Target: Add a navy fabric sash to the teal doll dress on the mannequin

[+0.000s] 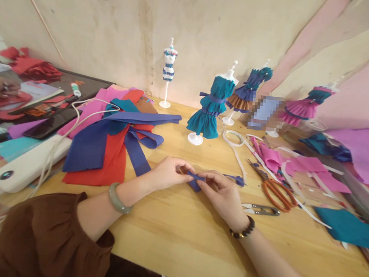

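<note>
A small strip of dark blue fabric [195, 185] is pinched between my two hands above the wooden table. My left hand [170, 173] grips its left end with thumb and fingertips. The right end sits between the thumb and fingers of my right hand [220, 194]. Just beyond my right hand lies another small dark blue scrap [236, 179]. Thread snips [260, 210] and orange-handled scissors [279, 193] rest to the right of that hand. Ahead stands a miniature dress form [211, 108] in a teal ruffled dress with a blue belt.
Blue [87, 146] and red fabric [115, 162] pile up at left, beside a white power strip [28, 165] with a cable. More small dress forms [168, 71] line the wall. A tape roll [233, 138] and pink scraps [270, 155] lie right. Another person's hand [0, 88] shows far left.
</note>
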### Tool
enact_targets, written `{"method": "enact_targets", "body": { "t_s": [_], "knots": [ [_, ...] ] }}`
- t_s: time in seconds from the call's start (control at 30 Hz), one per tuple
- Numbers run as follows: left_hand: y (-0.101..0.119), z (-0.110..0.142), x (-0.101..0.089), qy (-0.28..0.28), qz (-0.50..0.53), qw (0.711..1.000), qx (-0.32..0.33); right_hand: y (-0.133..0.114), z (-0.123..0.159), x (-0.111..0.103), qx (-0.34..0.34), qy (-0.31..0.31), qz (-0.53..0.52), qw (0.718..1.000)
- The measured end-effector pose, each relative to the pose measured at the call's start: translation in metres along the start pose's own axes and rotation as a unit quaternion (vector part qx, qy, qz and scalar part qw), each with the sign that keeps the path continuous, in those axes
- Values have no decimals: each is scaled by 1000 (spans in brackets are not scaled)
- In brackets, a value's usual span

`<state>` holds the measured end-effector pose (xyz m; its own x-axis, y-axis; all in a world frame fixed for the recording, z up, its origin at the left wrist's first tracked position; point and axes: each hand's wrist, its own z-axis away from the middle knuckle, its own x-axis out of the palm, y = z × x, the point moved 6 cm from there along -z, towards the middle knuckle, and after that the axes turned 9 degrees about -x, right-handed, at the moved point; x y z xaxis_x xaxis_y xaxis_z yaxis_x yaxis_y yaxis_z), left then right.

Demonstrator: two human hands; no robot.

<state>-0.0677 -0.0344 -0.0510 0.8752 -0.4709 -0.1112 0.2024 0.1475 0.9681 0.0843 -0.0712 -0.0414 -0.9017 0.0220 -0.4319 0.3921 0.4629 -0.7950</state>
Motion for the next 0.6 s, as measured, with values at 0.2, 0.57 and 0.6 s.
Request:
{"method": "enact_targets", "body": {
  "t_s": [0.2, 0.57, 0.6],
  "knots": [
    [-1, -1, 0, 6, 7, 1000, 1, -4, -1, -4, -14, 16, 31, 999],
    [-3, -2, -3, 28, -4, 999, 15, -7, -2, -5, -11, 26, 22, 999],
    [-3, -2, -3, 32, -8, 999, 16, -7, -2, -5, -10, 26, 21, 999]
  ]
}}
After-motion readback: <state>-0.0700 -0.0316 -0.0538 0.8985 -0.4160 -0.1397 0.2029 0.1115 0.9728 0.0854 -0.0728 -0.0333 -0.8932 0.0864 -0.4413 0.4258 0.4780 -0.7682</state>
